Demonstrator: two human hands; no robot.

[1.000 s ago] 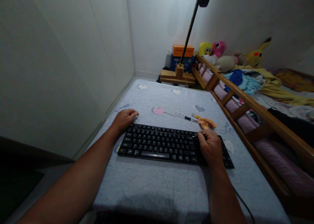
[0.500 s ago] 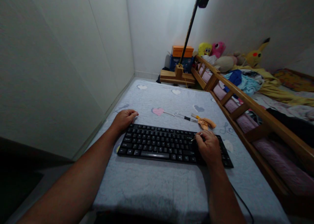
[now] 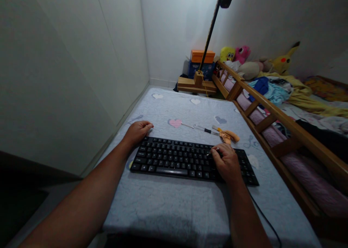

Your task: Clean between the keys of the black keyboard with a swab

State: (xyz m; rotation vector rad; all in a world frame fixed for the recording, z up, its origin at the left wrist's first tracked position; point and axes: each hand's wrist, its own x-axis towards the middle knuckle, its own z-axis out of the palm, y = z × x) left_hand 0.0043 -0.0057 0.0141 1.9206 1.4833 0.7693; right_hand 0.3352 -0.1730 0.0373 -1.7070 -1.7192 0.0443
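Note:
A black keyboard lies on the pale blue cloth. My right hand is over its right part, fingers closed in a pinch on a thin cotton swab, whose white ends show beside the thumb. Most of the keys under that hand are hidden. At the keyboard's far left corner rests my left hand, its fingers curled together; anything inside them is hidden. Behind the keyboard lie another swab-like thin stick, a wire tool with a black grip, and a crumpled orange cloth or glove.
A small yellow-handled tool lies against the orange item. The keyboard's cable runs toward the front right. A wooden bed rail borders the right side, a white cabinet the left. A lamp stand stands at the back.
My right hand has moved a little to the left along the keyboard with the cotton swab, uncovering more keys at the right. My left hand stays in place.

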